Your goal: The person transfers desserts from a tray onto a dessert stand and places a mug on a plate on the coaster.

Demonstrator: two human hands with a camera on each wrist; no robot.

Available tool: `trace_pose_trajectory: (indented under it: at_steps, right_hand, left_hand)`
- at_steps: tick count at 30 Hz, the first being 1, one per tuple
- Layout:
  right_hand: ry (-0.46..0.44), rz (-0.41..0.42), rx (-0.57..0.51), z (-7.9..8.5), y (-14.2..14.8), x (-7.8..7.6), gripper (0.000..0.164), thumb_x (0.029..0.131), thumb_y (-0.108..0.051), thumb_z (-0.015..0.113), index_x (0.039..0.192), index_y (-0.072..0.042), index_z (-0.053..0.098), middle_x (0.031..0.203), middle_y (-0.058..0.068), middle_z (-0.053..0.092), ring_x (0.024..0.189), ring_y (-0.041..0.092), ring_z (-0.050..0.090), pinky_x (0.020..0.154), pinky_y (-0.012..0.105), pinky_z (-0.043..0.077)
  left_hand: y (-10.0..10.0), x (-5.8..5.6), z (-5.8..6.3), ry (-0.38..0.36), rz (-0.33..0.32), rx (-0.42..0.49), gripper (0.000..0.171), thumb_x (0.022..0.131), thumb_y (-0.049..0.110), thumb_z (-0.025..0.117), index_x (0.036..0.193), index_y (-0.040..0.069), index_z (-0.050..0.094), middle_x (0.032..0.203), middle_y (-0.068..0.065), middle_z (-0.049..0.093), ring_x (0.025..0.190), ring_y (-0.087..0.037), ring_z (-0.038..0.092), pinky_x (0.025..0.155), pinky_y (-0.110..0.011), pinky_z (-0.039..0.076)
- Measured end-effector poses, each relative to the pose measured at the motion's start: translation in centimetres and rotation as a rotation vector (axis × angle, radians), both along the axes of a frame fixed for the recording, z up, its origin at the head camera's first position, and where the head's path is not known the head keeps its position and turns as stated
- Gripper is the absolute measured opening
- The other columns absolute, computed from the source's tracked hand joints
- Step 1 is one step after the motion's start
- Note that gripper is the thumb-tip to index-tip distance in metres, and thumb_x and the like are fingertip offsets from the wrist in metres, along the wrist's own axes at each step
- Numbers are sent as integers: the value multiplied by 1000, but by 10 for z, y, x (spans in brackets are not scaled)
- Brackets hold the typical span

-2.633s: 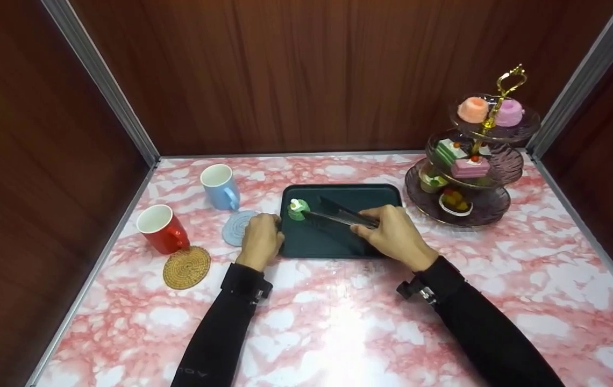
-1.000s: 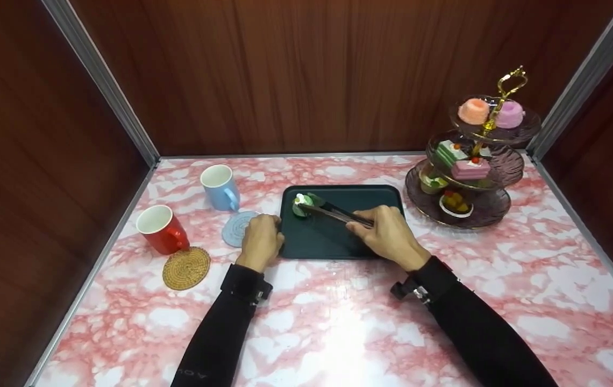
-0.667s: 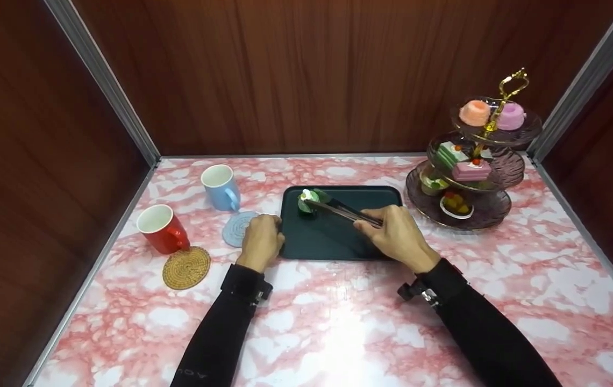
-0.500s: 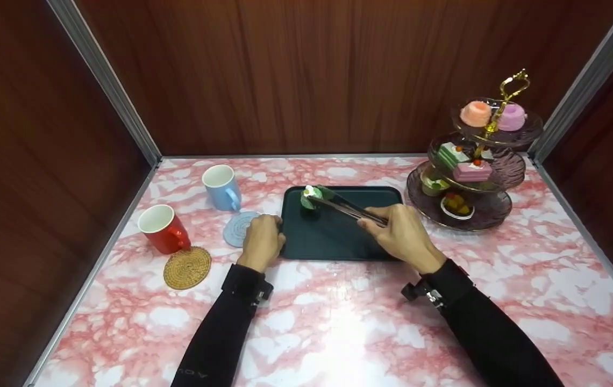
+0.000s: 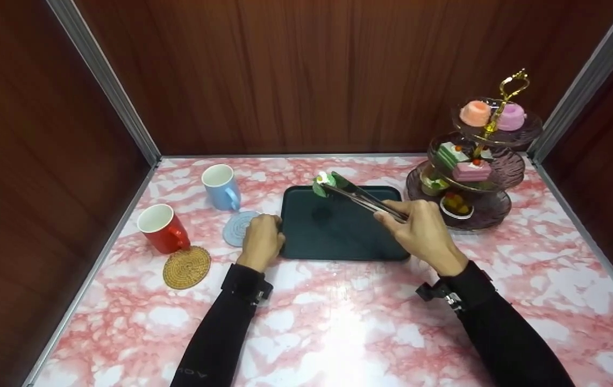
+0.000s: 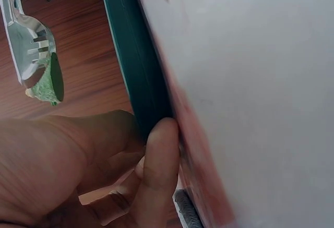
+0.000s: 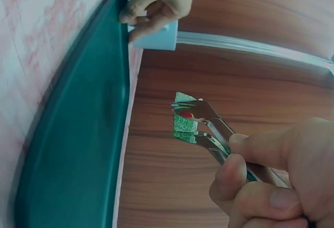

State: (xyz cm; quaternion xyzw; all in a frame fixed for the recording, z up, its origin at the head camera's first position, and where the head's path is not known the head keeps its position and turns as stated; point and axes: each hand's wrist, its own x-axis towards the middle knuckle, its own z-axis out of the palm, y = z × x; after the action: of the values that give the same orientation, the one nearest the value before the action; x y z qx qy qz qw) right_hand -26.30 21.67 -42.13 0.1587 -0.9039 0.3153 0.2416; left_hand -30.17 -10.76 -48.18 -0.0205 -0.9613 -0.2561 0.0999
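Note:
My left hand [image 5: 261,241] pinches the left rim of the dark green tray [image 5: 341,236]; in the left wrist view its thumb and finger close on that edge. My right hand [image 5: 422,231] grips metal serving tongs [image 5: 363,199], which slant up and to the left. Between the tongs' tips is a small green cake [image 5: 319,186] with a white top, raised over the tray's back left part. The right wrist view shows the green cake [image 7: 183,124] clasped by both tong ends, well off the tray, with a bit of red showing.
A three-tier glass stand [image 5: 492,207] holding several cakes and tarts is at the back right. To the left are a blue mug [image 5: 220,188], a red mug [image 5: 161,228], a blue-grey coaster [image 5: 236,228] and a woven coaster [image 5: 187,267]. Wooden panels surround the table.
The tongs have closed on the green cake and lifted it off the tray, up and slightly to the right. My right hand has shifted right; my left hand has stayed at the rim.

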Motion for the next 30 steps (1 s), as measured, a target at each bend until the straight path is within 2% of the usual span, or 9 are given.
trace_pose_trajectory:
  at_steps: [4, 8, 12, 17, 19, 22, 24, 28, 30]
  right_hand:
    - [8, -15, -18, 5, 7, 3, 36, 77, -45, 69, 105, -22, 71, 89, -3, 73, 39, 3, 38, 35, 22, 28]
    - [23, -29, -30, 10, 15, 5, 36, 77, -44, 70, 105, -23, 71, 89, -4, 72, 40, 3, 37, 36, 21, 26]
    - [51, -49, -27, 15, 22, 7, 36, 77, -45, 69, 108, -26, 69, 78, -4, 72, 41, 5, 34, 37, 22, 23]
    - [109, -69, -37, 23, 29, 10, 34, 77, -43, 70, 108, -29, 68, 87, -4, 73, 57, 5, 53, 47, 16, 34]
    - [125, -78, -42, 26, 32, 12, 34, 77, -42, 70, 109, -30, 68, 87, -6, 72, 60, 5, 56, 51, 14, 37]
    - [140, -87, -54, 31, 36, 15, 33, 77, -41, 70, 109, -31, 68, 77, -9, 71, 55, 4, 55, 49, 15, 36]
    - [149, -104, -59, 33, 40, 17, 33, 77, -42, 71, 108, -34, 68, 76, -10, 71, 49, 3, 49, 44, 16, 31]
    - [180, -139, -64, 38, 47, 21, 34, 75, -42, 72, 108, -36, 67, 86, -7, 73, 43, 5, 35, 41, 22, 22]
    - [199, -154, -66, 40, 51, 22, 33, 75, -41, 72, 108, -36, 67, 91, -5, 73, 45, 5, 35, 43, 22, 21]
  left_hand:
    - [0, 0, 0, -6, 4, -1, 30, 72, 9, 67, 101, 15, 70, 98, -7, 67, 89, -29, 64, 75, -43, 50]
    - [0, 0, 1, -10, 7, -5, 29, 72, 10, 67, 101, 16, 70, 98, -7, 67, 89, -29, 64, 74, -43, 50]
    - [1, 1, 1, 5, -3, -13, 29, 73, 9, 67, 101, 15, 69, 97, -8, 67, 89, -30, 63, 74, -43, 50]
    - [1, 1, 0, 43, -20, -25, 28, 72, 8, 67, 99, 13, 70, 94, -9, 66, 88, -29, 63, 74, -43, 50]
    - [1, 1, 0, 54, -23, -27, 28, 71, 8, 67, 98, 12, 70, 94, -9, 67, 88, -29, 63, 75, -43, 50]
    - [1, 1, 1, 58, -26, -23, 27, 71, 8, 67, 98, 12, 70, 94, -10, 67, 88, -30, 63, 75, -43, 50]
    - [0, 1, 1, 48, -23, -19, 27, 72, 8, 67, 99, 12, 70, 95, -10, 67, 88, -30, 63, 75, -43, 50]
    - [0, 1, 1, 23, -14, -15, 29, 72, 9, 67, 100, 13, 69, 97, -9, 66, 89, -31, 63, 76, -44, 50]
    - [0, 1, 1, 12, -9, -13, 29, 72, 9, 67, 101, 14, 69, 99, -9, 66, 90, -31, 63, 76, -44, 50]
